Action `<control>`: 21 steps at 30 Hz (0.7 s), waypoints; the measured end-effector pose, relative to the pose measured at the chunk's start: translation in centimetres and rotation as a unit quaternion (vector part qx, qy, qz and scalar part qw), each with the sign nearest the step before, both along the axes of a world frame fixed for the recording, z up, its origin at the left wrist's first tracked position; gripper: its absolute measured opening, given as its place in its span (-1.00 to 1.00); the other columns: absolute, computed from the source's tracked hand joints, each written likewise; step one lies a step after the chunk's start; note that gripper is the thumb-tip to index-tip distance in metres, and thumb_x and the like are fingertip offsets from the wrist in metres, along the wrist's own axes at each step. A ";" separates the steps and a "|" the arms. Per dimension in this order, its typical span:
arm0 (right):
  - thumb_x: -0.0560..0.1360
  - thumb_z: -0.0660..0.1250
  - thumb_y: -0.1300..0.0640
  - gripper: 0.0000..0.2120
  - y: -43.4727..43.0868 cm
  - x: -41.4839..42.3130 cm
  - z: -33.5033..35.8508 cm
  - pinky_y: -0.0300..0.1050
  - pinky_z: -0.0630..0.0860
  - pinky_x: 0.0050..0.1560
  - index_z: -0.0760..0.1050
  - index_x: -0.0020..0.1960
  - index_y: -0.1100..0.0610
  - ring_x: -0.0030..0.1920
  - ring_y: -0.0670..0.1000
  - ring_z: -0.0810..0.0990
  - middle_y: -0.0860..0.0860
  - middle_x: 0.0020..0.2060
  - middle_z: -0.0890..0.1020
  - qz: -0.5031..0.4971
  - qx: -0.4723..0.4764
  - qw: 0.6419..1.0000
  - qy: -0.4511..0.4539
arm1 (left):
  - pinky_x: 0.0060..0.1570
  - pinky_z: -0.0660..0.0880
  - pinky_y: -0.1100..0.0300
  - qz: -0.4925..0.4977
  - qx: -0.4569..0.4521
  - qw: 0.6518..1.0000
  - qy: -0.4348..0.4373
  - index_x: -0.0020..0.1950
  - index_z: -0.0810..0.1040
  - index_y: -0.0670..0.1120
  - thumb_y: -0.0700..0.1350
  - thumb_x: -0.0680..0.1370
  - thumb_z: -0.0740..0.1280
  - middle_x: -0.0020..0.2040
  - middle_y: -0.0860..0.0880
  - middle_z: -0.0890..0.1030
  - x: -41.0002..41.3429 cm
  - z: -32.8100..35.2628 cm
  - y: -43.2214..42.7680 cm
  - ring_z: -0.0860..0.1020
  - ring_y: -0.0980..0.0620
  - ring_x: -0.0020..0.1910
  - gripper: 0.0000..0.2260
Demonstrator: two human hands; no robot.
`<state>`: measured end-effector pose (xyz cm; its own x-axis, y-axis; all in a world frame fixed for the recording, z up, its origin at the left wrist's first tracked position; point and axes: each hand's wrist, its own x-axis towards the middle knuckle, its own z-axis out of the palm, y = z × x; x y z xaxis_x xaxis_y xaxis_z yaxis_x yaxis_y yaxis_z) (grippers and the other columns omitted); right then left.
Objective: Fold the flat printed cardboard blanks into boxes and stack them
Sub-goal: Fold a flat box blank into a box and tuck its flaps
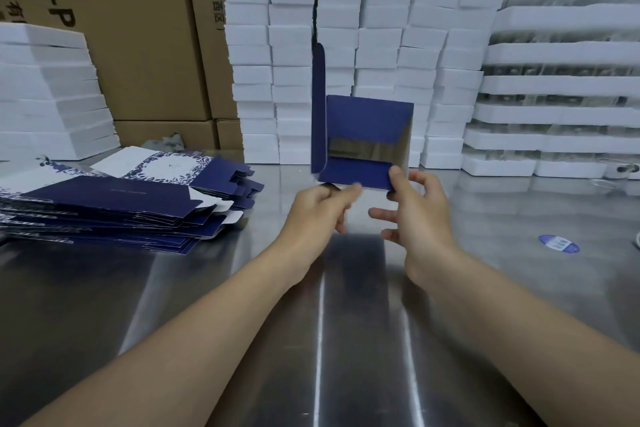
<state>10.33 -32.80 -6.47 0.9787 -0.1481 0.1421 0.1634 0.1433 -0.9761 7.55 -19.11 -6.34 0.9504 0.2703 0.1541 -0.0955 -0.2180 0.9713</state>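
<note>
Over near table [346, 329]: holds half-folded blue blank [367, 128] midair, left grip [318, 208] pinching lower left edge, right grip [419, 208] pinching lower right corner. Likely light, stiff, glossy-slick; best taken near creases.

The fingers [349, 191] of my left hand [317, 206] are smeared by motion; I cannot tell whether they pinch the bottom edge of the blue box [367, 121] or only touch it; its lower right corner is hidden behind the thumb of my right hand [420, 208]; the stack of flat blanks [104, 204] is cut by the left edge, its fine print too small to read; so is the print on the round blue sticker [558, 243] on the counter [519, 288]; the brown cartons [138, 45] lose lettering past the top edge.
</note>
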 end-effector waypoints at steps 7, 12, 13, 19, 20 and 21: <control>0.67 0.31 -0.12 -0.90 -2.1 1.4 0.8 -0.03 0.56 -0.21 0.52 0.12 -0.13 -0.02 0.05 0.71 -0.05 0.10 0.68 -0.050 0.025 0.998 -0.023 | -0.19 0.54 0.08 0.056 -0.072 0.996 0.019 0.25 0.56 -0.10 -0.27 0.67 0.18 0.03 -0.11 0.64 0.7 -0.9 0.5 0.64 -0.04 -0.13 -0.76; 0.66 0.35 0.01 -0.79 -2.4 1.7 0.9 0.19 0.65 0.21 0.50 0.29 -0.15 0.14 0.07 0.68 0.05 0.16 0.64 -0.050 -0.031 0.995 -0.077 | 0.09 0.69 -0.17 0.044 -0.075 0.995 -0.055 0.41 0.45 0.29 -0.36 0.57 0.25 0.22 0.07 0.57 1.0 -0.9 1.3 0.68 -0.10 0.13 -0.39; 0.66 0.35 0.04 -0.76 -2.4 1.7 0.9 0.15 0.65 0.20 0.49 0.30 -0.16 0.13 0.06 0.69 0.06 0.15 0.66 -0.040 -0.040 0.995 -0.083 | 0.11 0.68 -0.17 0.038 -0.076 0.995 -0.060 0.40 0.49 0.27 -0.36 0.56 0.22 0.25 0.07 0.58 1.0 -1.0 1.3 0.68 -0.11 0.14 -0.40; 0.58 0.11 0.42 -0.54 -2.6 2.5 1.0 -0.19 0.66 -0.07 0.60 0.22 0.01 0.02 -0.07 0.75 -0.04 0.04 0.76 0.009 -0.067 0.992 -0.102 | 0.01 0.72 -0.05 0.015 -0.155 0.988 -0.024 0.29 0.62 0.03 -0.15 0.57 0.31 -0.03 0.13 0.73 1.2 -1.2 1.2 0.70 0.03 0.04 -0.69; 0.51 0.05 0.49 -0.43 -2.4 2.4 0.8 -0.18 0.64 0.00 0.63 0.23 0.02 0.06 -0.10 0.73 -0.06 0.07 0.76 0.018 -0.111 0.987 -0.117 | 0.00 0.72 -0.02 0.000 -0.183 0.983 -0.013 0.22 0.63 0.01 -0.11 0.49 0.36 -0.09 0.12 0.74 1.2 -1.2 1.3 0.72 0.02 0.05 -0.70; 0.45 0.01 0.53 -0.32 -2.3 2.3 0.6 -0.18 0.59 0.05 0.63 0.27 0.02 0.10 -0.13 0.71 -0.08 0.11 0.74 0.024 -0.156 0.979 -0.131 | 0.00 0.73 -0.02 -0.014 -0.207 0.978 -0.004 0.18 0.62 -0.01 -0.07 0.41 0.40 -0.13 0.11 0.74 1.1 -1.2 1.3 0.72 -0.02 0.07 -0.66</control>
